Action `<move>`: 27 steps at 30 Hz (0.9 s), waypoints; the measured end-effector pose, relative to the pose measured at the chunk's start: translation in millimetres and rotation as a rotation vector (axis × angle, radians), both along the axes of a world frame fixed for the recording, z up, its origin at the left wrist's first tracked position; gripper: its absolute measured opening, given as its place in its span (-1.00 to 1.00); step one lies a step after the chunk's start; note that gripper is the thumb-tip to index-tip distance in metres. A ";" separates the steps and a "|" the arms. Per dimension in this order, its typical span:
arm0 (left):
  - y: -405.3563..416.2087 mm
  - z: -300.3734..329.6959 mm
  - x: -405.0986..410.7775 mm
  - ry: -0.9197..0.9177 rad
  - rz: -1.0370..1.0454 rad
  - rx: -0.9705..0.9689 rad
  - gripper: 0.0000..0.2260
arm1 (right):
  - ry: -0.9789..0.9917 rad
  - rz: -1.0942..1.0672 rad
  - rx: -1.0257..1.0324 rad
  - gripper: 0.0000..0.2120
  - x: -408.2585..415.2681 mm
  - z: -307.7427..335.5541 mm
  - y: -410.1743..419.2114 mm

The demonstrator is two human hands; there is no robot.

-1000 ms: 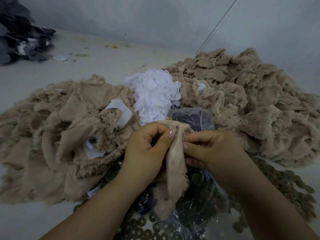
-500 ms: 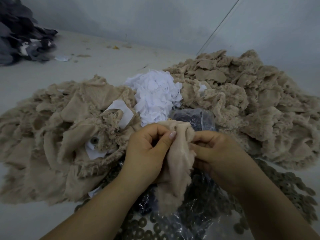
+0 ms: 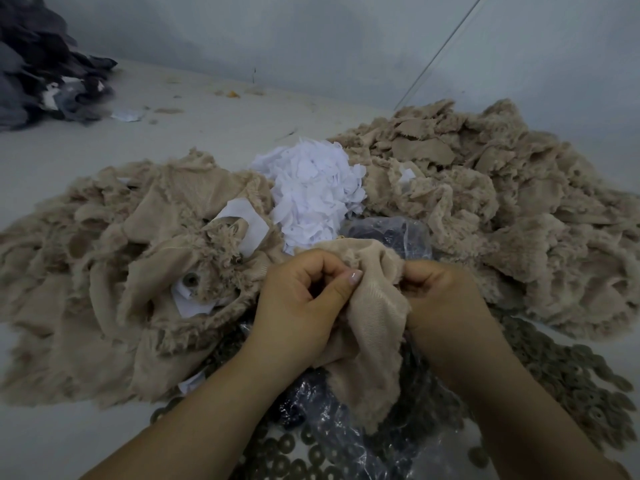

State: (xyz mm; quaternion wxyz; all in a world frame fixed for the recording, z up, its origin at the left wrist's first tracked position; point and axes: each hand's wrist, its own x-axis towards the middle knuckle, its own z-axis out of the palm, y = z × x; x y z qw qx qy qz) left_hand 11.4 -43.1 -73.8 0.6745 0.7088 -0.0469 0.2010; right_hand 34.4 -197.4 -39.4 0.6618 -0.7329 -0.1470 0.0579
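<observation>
Your left hand [image 3: 304, 299] and right hand [image 3: 446, 306] meet over the middle of the heap, and both are clenched on the same beige fabric piece [image 3: 375, 320]. The left thumb presses its upper fold against the curled fingers. The right hand's fingers are curled in, pinching the opposite edge, though the cloth hides those fingertips. The piece sits right between your hands, bunched at the top where you grip it. Its long axis runs from the far side toward you, and the frayed lower end hangs over a clear plastic bag [image 3: 391, 233] of dark parts. So the free length lies below and nearer than your fingers, neither hand closer than the other, and any pull apart looks set to run left and right across that axis. A pile of beige cloth [image 3: 114, 271] spreads to the left, a second beige pile [image 3: 512, 216] to the right, with white scraps [image 3: 311, 195] between them on the far side. Ring-shaped discs [image 3: 575, 375] lie near right, and dark fabric [image 3: 34, 74] far left.
</observation>
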 end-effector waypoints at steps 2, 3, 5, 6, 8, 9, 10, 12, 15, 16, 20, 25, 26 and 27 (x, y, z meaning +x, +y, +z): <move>0.2 -1.6 0.7 -0.010 0.011 0.020 -0.84 | -0.076 0.010 -0.005 -0.81 -2.3 0.6 2.2; 0.2 -1.9 0.8 -0.014 0.017 0.027 -0.86 | -0.110 0.015 -0.021 -0.80 -3.6 0.6 3.6; -0.2 -1.4 0.6 -0.017 0.020 0.029 -0.90 | -0.200 -0.009 -0.118 -0.78 -4.6 -0.6 4.8; -0.4 -1.1 0.4 -0.017 0.018 0.031 -0.91 | -0.244 -0.036 -0.179 -0.77 -4.3 -1.9 4.6; -0.7 -1.1 0.1 -0.027 0.017 0.053 -0.90 | -0.287 -0.099 -0.251 -0.72 -4.1 -3.5 4.8; -0.7 -1.5 0.2 -0.033 0.023 0.074 -0.87 | -0.303 -0.125 -0.263 -0.70 -4.1 -4.7 5.0; -0.7 -1.8 0.2 -0.038 0.034 0.096 -0.84 | -0.326 -0.146 -0.269 -0.71 -4.3 -6.4 4.9; -1.0 -0.8 -0.1 -0.048 0.060 0.122 -0.83 | -0.384 -0.175 -0.288 -0.84 -4.4 -8.8 5.2; -2.4 1.5 -1.7 -0.073 0.082 0.158 -0.88 | -0.429 -0.189 -0.300 -0.89 -2.9 -11.7 4.5; -3.0 1.7 -2.1 -0.078 0.082 0.173 -0.89 | -0.431 -0.187 -0.305 -0.86 -2.0 -12.1 3.7; -4.1 2.0 -3.3 -0.074 0.088 0.204 -0.87 | -0.384 -0.150 -0.318 -0.85 -1.9 -10.3 3.6; -0.7 1.2 -1.4 -0.154 0.172 0.305 -0.85 | -0.144 -0.110 -0.095 -0.68 1.3 -5.3 1.9; -0.4 1.2 -1.1 -0.168 0.182 0.324 -0.85 | -0.094 -0.114 -0.052 -0.65 1.5 -4.0 1.7; -0.6 1.2 -1.0 -0.184 0.190 0.346 -0.85 | -0.054 -0.109 -0.024 -0.58 1.1 -3.7 2.0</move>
